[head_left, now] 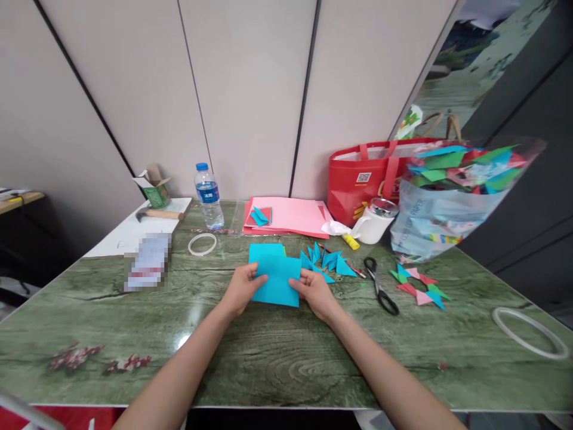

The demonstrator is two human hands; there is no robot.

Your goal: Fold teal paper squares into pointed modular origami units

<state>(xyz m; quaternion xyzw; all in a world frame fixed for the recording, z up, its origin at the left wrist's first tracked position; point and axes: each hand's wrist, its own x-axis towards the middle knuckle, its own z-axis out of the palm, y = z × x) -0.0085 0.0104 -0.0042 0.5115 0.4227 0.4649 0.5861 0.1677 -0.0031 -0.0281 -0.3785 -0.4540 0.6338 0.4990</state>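
Note:
A blue square of paper (278, 285) is held between my two hands over the middle of the table. My left hand (244, 288) pinches its left edge, with the thumb on top. At the right edge, my right hand (316, 292) grips the sheet in the same way. Behind it, partly covered, lies more blue paper (264, 252) with a sliver of green at its right corner. Several folded blue paper pieces (329, 261) lie just beyond my right hand. Black-handled scissors (380, 286) rest to the right of them.
Pink paper sheets (290, 215) lie at the back, near a water bottle (209, 197). A white mug (376, 221), red bag (358, 179) and plastic bag of folded paper (447, 203) stand at right, behind a multicoloured paper ring (423, 297). A hammer (161, 214) lies at left.

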